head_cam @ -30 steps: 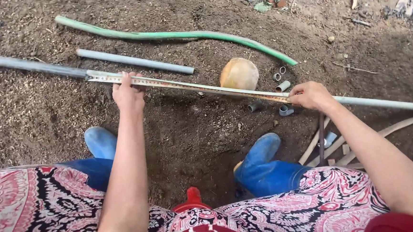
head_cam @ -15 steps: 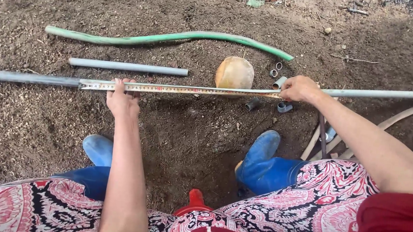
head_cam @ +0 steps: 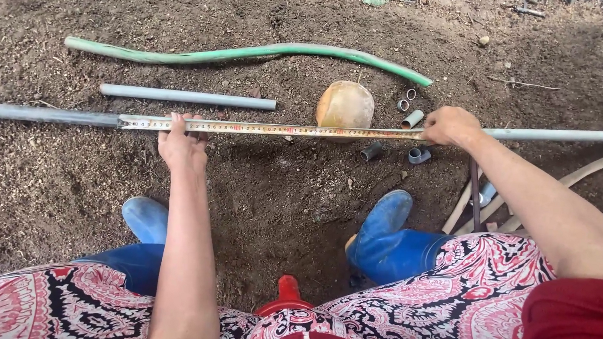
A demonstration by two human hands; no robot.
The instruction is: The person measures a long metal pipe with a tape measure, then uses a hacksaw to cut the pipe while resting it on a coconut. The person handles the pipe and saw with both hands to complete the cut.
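Across the bare soil (head_cam: 50, 175), both arms reach far from the crouched body. Left hand (head_cam: 183, 147) palm down, fingers curled over the yellow tape measure (head_cam: 276, 128), pinning it onto the long grey pipe (head_cam: 40, 114) left of centre. Right hand (head_cam: 451, 125) clenched around the tape's right end, pressing it onto the same pipe; forearm runs diagonally from near right. Tape lies flat and straight along the pipe's top, stretched between the hands and past the left hand to a free end further left. Pipe runs left to right across the whole view, lying on the soil. Just far of it: short grey pipe piece (head_cam: 187, 97), parallel, apart. Round tan ball-like object (head_cam: 345, 106) touches the pipe's far side mid-span. Small grey pipe fittings (head_cam: 412, 119) scattered beside the right hand. Green hose (head_cam: 253, 51) curves further away. Blue rubber boots (head_cam: 388, 234) near, under patterned red trousers (head_cam: 447, 297).
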